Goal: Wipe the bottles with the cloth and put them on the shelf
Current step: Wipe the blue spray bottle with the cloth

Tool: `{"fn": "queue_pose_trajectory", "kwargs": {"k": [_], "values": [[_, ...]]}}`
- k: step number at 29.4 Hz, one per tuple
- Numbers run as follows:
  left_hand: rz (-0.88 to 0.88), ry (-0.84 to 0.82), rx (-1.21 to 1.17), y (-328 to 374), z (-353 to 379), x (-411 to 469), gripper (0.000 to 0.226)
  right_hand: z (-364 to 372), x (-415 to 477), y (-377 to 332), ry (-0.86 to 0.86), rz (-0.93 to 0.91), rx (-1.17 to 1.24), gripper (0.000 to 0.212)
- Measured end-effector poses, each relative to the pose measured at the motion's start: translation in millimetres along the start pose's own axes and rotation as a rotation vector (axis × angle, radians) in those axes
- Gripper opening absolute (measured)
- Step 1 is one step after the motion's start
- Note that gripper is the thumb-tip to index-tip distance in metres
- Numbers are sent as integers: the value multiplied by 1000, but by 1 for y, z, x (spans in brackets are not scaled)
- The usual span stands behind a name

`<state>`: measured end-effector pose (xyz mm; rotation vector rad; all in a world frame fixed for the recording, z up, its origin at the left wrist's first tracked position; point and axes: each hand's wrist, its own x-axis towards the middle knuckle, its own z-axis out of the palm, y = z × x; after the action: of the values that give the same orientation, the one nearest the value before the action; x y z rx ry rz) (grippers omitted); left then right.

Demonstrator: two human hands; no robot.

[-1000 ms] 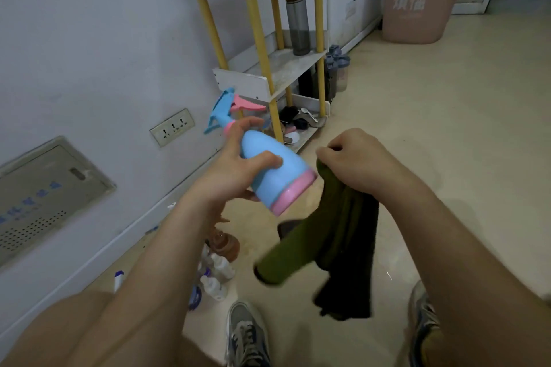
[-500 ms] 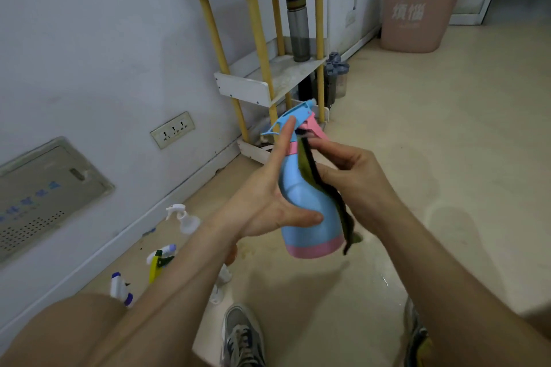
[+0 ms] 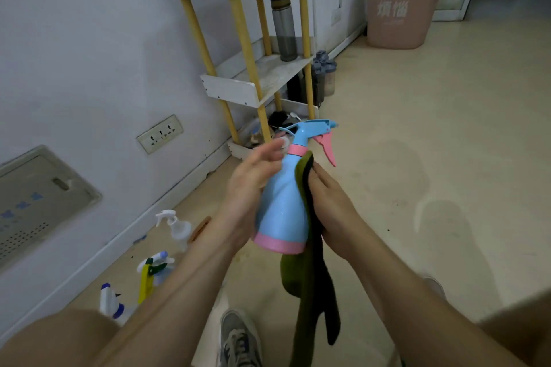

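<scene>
Now one spray bottle (image 3: pixel 283 211), one cloth (image 3: pixel 310 292), three floor bottles (image 3: pixel 174 226)

The bottle (image 3: pixel 283 205) sits between the left hand (image 3: pixel 250 188) and the right hand (image 3: pixel 334 211), with the cloth (image 3: pixel 310 292) on its right and the shelf (image 3: pixel 268 74) behind.

the middle board of the shelf (image 3: pixel 229 89) is bare at its near part; a grey bottle (image 3: pixel 283 30) stands at the far end. yellow posts (image 3: pixel 245 39) line its front edge, gaps between them. the bottom tray (image 3: pixel 237 149) is crowded with small things. spray bottles (image 3: pixel 176 227) clutter the floor (image 3: pixel 432 116) by the wall (image 3: pixel 89 39); rightward the floor is open
</scene>
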<state>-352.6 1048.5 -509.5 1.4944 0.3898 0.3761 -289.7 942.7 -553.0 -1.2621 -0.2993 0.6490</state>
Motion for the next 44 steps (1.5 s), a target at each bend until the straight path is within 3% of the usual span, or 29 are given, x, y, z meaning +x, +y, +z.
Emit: {"fn": "queue_pose_trajectory", "kwargs": {"k": [2, 4, 7, 9, 11, 13, 14, 17, 20, 22, 24, 25, 28, 32, 35, 37, 39, 42, 44], "values": [[17, 30, 208, 0, 7, -3, 25, 3, -3, 0, 49, -116, -9, 29], [5, 20, 377, 2, 12, -1, 39, 4, -4, 3, 93, -226, -120, 27], [-82, 20, 663, 9, 22, -1, 67, 10, -3, 20, 206, -383, -539, 26], [-73, 118, 666, 7, 28, -1, 60, 15, -2, 32, 225, -447, -589, 18], [-103, 186, 516, 7, 28, 0, 42, 13, -4, 29, 219, -511, -653, 21], [-100, 186, 343, 11, 20, 3, 20, 5, -2, 19, 229, -470, -550, 30], [-84, 174, 289, 17, 15, 4, 12, 1, 0, 9, 256, -393, -365, 33], [-94, 135, 300, 30, -2, 5, 26, -12, 4, -21, 321, -215, 12, 31], [-63, 80, 497, 26, 0, 5, 34, 3, -2, -46, 146, -265, -8, 29], [-14, -87, 766, 17, 11, 1, 42, 22, -4, -50, 4, -352, -202, 30], [-3, -126, 1088, 6, 22, -6, 47, 33, -2, -44, -3, -348, -423, 33], [33, -88, 1125, 0, 24, -8, 41, 33, -2, -44, 38, -294, -404, 33], [187, -33, 1103, -7, 24, -13, 12, 27, -4, -43, 61, -86, -245, 29], [171, -94, 1077, -4, 16, -15, 23, 11, 3, -40, 105, 65, -105, 27], [167, -110, 951, 2, 19, -16, 40, -6, 10, -28, 410, -100, -221, 25], [46, -36, 725, 11, 14, -9, 40, -12, 5, -32, 495, -218, -146, 27], [-17, -66, 685, 13, 7, 1, 34, -8, -3, -42, 391, -358, -111, 30], [21, -95, 744, 5, 10, -2, 23, 19, -11, -46, 149, -570, -313, 19], [46, -96, 720, 0, 18, -6, 24, 26, -9, -30, 162, -601, -466, 30]]}}
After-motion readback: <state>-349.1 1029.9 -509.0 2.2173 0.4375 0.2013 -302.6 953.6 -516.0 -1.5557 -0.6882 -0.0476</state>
